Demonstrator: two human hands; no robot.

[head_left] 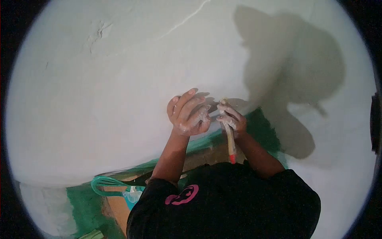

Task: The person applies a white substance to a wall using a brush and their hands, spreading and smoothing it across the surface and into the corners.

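Observation:
My left hand point(190, 113) is raised before the white wall point(99, 99), palm side showing, with white paste on its fingers and palm. Its fingers are apart and slightly curled; I cannot make out any tool in it. Just to the right, my right hand point(232, 118), also smeared with white, is wrapped round a stick-like handle point(230, 139). The handle is yellowish with a red lower end and points down toward my body. The top of the held tool, near the fingertips, is too small to tell.
Green paint covers the lower wall point(260, 129). At the lower left lie a coiled green hose or cable point(97, 186) and a blue item with clear plastic point(133, 196). A crack point(185, 20) runs across the upper wall, and a dark object point(375, 123) stands at the right edge.

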